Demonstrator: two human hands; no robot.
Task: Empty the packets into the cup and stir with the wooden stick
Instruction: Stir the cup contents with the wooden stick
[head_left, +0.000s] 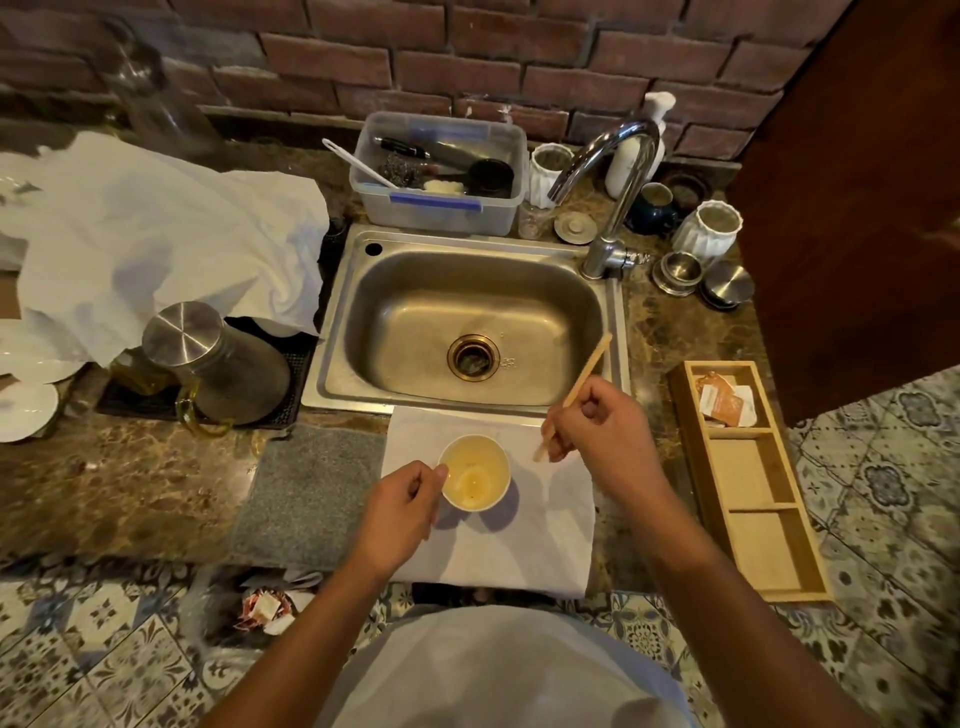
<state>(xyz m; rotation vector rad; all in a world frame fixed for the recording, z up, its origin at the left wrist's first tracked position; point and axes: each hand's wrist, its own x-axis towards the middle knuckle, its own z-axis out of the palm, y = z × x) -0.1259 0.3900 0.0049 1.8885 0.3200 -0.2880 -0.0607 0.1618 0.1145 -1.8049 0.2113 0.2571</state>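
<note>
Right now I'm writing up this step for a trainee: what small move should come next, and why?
Probably lower the wooden stick into the cup and start stirring. The right hand pinches the stick with its lower tip just right of the cup's rim, above the white napkin, not in the liquid yet. The left hand holds the cup, which already contains pale yellowish liquid.

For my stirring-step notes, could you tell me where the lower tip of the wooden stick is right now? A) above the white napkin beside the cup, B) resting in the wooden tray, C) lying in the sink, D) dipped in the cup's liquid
A: the right hand holds the wooden stick tilted, its lower tip over the white napkin to the right of the cup, outside the rim, while the left hand holds the cup.
</note>
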